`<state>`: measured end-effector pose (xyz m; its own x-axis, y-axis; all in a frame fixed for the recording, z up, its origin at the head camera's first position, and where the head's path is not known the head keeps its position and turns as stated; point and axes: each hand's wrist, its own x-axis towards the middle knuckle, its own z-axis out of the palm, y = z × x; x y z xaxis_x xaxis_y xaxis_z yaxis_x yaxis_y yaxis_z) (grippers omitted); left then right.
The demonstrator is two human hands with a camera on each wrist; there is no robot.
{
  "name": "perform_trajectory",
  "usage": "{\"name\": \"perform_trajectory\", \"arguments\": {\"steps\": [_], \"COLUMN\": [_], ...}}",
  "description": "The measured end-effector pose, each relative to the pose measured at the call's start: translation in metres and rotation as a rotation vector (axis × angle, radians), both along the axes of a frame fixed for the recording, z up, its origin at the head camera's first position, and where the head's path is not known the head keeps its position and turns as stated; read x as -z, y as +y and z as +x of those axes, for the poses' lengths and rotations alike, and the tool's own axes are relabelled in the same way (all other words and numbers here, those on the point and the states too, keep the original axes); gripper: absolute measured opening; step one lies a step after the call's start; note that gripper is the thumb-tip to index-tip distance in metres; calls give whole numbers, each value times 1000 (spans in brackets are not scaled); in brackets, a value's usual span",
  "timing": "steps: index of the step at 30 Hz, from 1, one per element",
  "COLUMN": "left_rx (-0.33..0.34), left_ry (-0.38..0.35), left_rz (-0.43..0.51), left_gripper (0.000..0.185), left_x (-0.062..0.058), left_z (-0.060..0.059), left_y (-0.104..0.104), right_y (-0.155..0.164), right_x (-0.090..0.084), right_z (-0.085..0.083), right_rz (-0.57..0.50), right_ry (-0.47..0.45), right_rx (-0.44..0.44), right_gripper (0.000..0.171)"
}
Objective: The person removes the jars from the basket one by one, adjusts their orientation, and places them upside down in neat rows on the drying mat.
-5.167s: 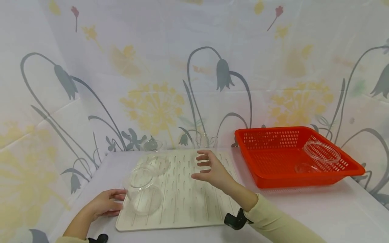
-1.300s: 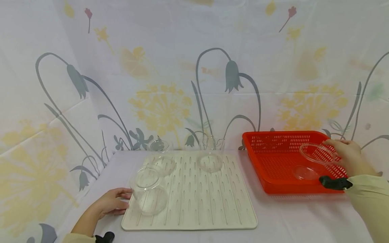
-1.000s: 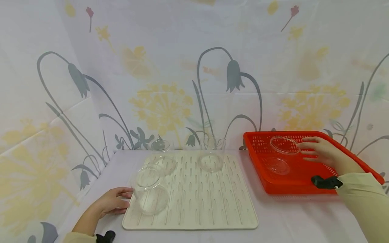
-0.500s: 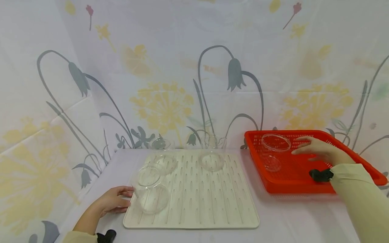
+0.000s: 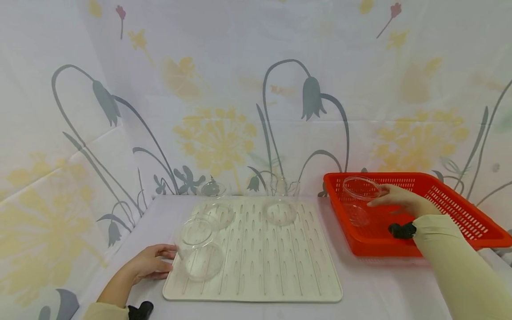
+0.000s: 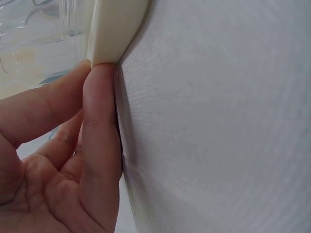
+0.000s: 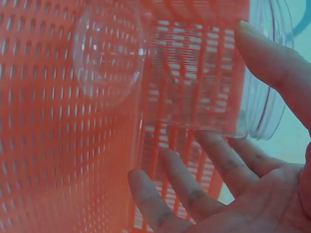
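Nearest, the left hand (image 5: 150, 265) lies low on the white table (image 5: 384, 284), fingers loosely curled, fingertips (image 6: 99, 77) touching the near left edge of the cream drying mat (image 5: 280, 271), holding nothing. A clear glass bowl (image 5: 198, 249) stands on the mat just beside that hand; bare mat stretches to its right. Two more glass vessels (image 5: 280, 204) stand at the mat's far edge. Farther right, the right hand (image 5: 398, 202) reaches into the red basket (image 5: 460, 218), thumb and fingers pinching a clear glass jar (image 5: 358, 200) near the basket's left wall.
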<state>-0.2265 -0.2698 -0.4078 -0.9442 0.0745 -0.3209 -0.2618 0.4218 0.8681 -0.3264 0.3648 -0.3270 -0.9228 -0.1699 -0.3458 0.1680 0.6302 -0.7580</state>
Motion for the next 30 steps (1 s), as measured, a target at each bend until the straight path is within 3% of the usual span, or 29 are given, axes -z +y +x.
{"name": "perform_trajectory", "arguments": {"steps": [10, 17, 30], "left_rx": [-10, -13, -27], "left_ry": [-6, -3, -14], "left_rz": [-11, -18, -29], "left_gripper": [56, 56, 56], "left_x": [3, 2, 4], "left_z": [-1, -1, -3], "left_y": [-1, 0, 0], "right_y": [-13, -22, -29], "right_x": [5, 4, -6], "right_z": [-4, -6, -2], "right_rz": [-97, -174, -218], "right_ry": [-19, -33, -14], "right_rx": [40, 58, 131], "right_gripper": [99, 89, 88]}}
